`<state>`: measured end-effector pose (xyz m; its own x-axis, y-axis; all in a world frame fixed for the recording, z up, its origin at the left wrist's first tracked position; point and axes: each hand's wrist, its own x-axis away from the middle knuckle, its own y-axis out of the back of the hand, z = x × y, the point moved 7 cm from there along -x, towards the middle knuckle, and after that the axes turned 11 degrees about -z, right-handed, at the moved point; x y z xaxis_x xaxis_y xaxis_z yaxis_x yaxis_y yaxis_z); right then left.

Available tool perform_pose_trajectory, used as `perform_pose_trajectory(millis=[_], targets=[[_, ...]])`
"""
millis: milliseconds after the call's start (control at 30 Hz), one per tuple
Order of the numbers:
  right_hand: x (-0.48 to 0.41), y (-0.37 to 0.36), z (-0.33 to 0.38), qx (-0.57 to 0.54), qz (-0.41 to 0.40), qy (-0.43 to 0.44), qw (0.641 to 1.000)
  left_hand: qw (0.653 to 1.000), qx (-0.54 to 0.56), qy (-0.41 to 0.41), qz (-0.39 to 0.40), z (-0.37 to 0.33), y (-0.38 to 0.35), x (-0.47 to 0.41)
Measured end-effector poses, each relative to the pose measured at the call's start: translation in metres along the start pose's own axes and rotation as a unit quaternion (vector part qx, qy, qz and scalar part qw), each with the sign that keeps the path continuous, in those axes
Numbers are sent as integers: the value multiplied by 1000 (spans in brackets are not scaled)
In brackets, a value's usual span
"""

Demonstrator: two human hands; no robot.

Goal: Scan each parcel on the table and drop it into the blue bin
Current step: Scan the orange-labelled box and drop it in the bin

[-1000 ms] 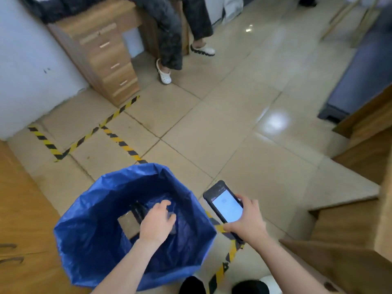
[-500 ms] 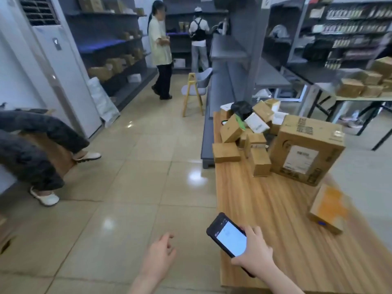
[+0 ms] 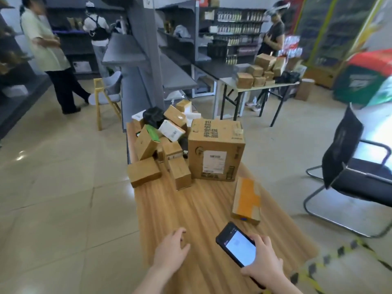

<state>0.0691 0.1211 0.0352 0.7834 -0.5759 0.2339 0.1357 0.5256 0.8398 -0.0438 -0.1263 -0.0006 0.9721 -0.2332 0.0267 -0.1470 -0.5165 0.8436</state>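
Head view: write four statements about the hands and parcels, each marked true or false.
1. The right hand holds the black handheld scanner, screen lit. True.
2. The left hand grips a small parcel. False: it is open, holding nothing, above the wooden table.
3. The flat cardboard parcel with orange tape lies nearer the person than the large brown cardboard box. True.
4. A blue bin stands on the table. False: none is in view.
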Motion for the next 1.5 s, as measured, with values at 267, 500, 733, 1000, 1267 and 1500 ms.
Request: perform_pose_trajectory(millis=[267,500,733,1000,1267,1500], targets=[[-36,15,-60,-36,-81,-177,980,985,-11,-114,133,-95,-85,-103],[-45,3,-93,-80,-111,-289,948,947,-85,-258,174,-182,-155,-151],[-30,-20,-124,-81,-107,-362,922,899,-219,-301,230,-203,-223,-142],[-15,-37,-149,-83,-92,-379,917,852,-294,-369,225,-168,-209,-131],[-27,-33,-129,-74,-68,-309,946,935,-128,-295,150,-95,-142,-90],[-30,-46,-80,-66,-37,-187,979,992,97,-76,13,-38,-65,-87]])
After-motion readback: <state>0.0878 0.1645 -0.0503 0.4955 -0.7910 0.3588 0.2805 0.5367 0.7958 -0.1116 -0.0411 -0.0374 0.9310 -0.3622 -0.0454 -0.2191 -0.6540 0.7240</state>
